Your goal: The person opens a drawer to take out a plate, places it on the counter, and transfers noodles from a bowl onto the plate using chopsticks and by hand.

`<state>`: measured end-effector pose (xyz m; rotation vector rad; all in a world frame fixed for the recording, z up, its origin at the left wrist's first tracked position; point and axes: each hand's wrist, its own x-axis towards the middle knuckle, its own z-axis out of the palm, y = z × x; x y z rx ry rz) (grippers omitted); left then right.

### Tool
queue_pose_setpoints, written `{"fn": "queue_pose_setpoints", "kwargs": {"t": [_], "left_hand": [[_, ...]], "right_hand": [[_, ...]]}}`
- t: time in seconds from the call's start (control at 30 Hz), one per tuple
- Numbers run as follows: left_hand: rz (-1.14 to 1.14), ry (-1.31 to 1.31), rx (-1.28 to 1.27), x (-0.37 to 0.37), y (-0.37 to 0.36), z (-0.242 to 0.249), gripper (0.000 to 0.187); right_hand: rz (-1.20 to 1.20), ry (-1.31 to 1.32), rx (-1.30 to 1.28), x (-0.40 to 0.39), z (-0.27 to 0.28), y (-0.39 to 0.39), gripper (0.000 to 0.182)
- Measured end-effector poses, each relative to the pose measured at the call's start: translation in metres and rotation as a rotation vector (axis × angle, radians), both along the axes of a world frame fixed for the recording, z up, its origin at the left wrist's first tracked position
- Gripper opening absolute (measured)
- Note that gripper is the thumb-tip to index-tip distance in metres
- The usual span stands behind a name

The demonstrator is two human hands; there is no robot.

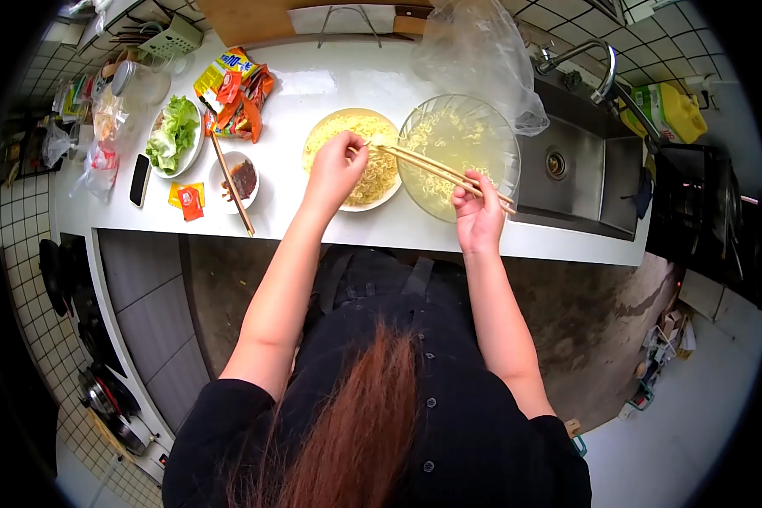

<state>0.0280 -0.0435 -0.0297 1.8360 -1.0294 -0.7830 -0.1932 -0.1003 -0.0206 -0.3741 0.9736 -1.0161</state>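
My right hand (479, 218) grips a pair of wooden chopsticks (436, 168), which slant left with their tips above the noodle plate. Pale noodles (386, 141) seem to be caught at those tips. Close to them, my left hand (334, 172) is closed in a pinch; what sits between its fingertips is too small to make out. Below it, a white plate (376, 205) holds a mound of yellow noodles (367, 182). Right of the plate stands a clear glass bowl (514, 157) of cloudy liquid with loose noodles (440, 131) in it.
Farther left are a bowl of dark sauce (244, 179) with chopsticks (229, 178) across it, lettuce (173, 135), a phone (140, 179), sachets (191, 203) and noodle packaging (235, 93). A plastic bag (478, 59) lies behind the glass bowl, beside the sink (538, 182).
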Motion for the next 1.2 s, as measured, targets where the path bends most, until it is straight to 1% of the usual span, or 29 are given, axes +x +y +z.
{"fn": "queue_pose_setpoints", "kwargs": {"t": [0.07,0.13,0.17,0.23,0.27,0.3,0.37,0.4,0.43,0.53,0.6,0.7,0.73,0.8,0.83,0.93,1.07,1.2], "left_hand": [[0.049,-0.060,-0.018,0.010,0.013,0.009,0.010],[0.056,-0.140,0.026,0.018,0.023,0.012,0.011],[0.044,-0.200,0.028,0.022,0.028,0.009,0.012],[0.023,-0.320,0.030,0.025,0.035,0.001,0.015],[0.028,-0.316,0.041,0.025,0.037,-0.003,0.016],[0.033,-0.311,0.053,0.024,0.039,-0.003,0.017],[0.030,-0.299,0.056,0.022,0.042,-0.004,0.018],[0.020,-0.292,0.045,0.019,0.042,-0.003,0.018],[0.011,-0.285,0.034,0.016,0.041,-0.002,0.018],[-0.023,-0.155,0.025,-0.004,0.036,-0.006,0.017],[-0.046,-0.090,0.027,-0.017,0.032,-0.004,0.018],[-0.056,0.010,0.038,-0.033,0.027,-0.009,0.021],[-0.047,0.036,0.036,-0.037,0.026,-0.013,0.022],[-0.025,0.087,0.031,-0.044,0.024,-0.021,0.024],[-0.035,0.087,0.061,-0.045,0.023,-0.024,0.028],[-0.032,0.140,0.068,-0.050,0.022,-0.025,0.030],[-0.026,0.163,0.062,-0.053,0.021,-0.029,0.031],[-0.032,0.193,0.083,-0.055,0.020,-0.029,0.030]], "right_hand": [[0.073,0.034,-0.101,0.015,0.011,0.006,0.028],[0.156,0.097,-0.220,0.028,0.021,0.013,0.029],[0.212,0.120,-0.246,0.034,0.025,0.017,0.025],[0.418,0.343,-0.475,0.034,0.030,0.018,0.025],[0.520,0.455,-0.590,0.034,0.034,0.018,0.025],[0.569,0.483,-0.627,0.030,0.046,0.015,0.024],[0.569,0.673,-0.758,0.010,0.063,0.004,0.026],[0.459,0.589,-0.730,0.000,0.071,-0.002,0.024],[0.380,0.598,-0.689,-0.012,0.076,-0.009,0.026],[0.251,0.734,-0.643,-0.055,0.077,-0.033,0.029],[0.246,0.873,-0.689,-0.077,0.072,-0.041,0.028],[0.313,1.069,-0.698,-0.089,0.057,-0.045,0.026],[0.330,1.024,-0.609,-0.093,0.047,-0.044,0.025],[0.345,0.938,-0.516,-0.095,0.031,-0.039,0.023],[0.352,0.856,-0.511,-0.097,0.018,-0.038,0.023],[0.350,0.685,-0.446,-0.090,-0.006,-0.028,0.025],[0.345,0.531,-0.365,-0.079,-0.017,-0.017,0.029],[0.270,0.395,-0.258,-0.067,-0.015,-0.008,0.029]]}}
